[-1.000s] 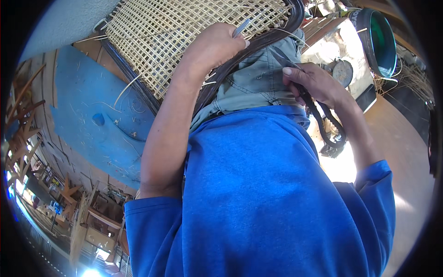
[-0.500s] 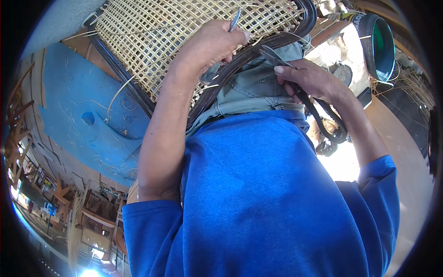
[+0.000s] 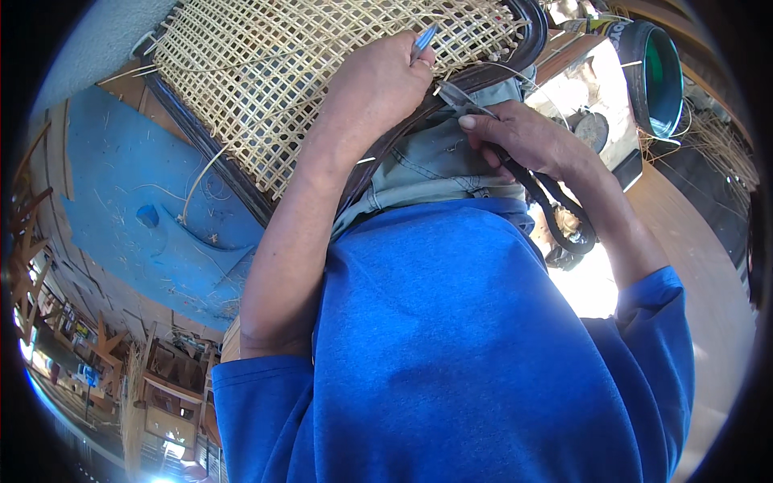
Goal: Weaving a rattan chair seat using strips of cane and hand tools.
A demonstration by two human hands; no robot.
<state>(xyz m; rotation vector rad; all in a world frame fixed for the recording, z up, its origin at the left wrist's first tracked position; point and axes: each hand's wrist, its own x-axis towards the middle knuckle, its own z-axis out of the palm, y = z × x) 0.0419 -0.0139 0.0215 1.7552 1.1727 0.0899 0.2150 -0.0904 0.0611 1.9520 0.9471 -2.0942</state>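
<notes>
A woven cane panel point(image 3: 250, 68) in a dark wooden frame point(image 3: 193, 125) lies across my lap. My left hand point(image 3: 378, 84) rests over the panel near its near edge, closed round a slim metal tool whose pointed tip point(image 3: 424, 40) sticks up past the thumb; the rest of it is hidden. My right hand point(image 3: 523, 137) grips black-handled scissors point(image 3: 555, 213). Their blades reach over the frame's near rail, beside my left fingertips and a short cane end. Loose cane strands point(image 3: 205, 181) hang off the panel's left side.
Left of the panel lies a blue sheet point(image 3: 121, 193) strewn with cane scraps. To the right are a dark bucket with a green inside point(image 3: 662, 80), a wooden board point(image 3: 692, 233) and a bundle of dry strands point(image 3: 713, 137). Wooden chair parts point(image 3: 173, 378) stand at lower left.
My left hand has moved a little right and up along the near rail, turning over more. The scissors have come left, their blade tips now close to my left fingers.
</notes>
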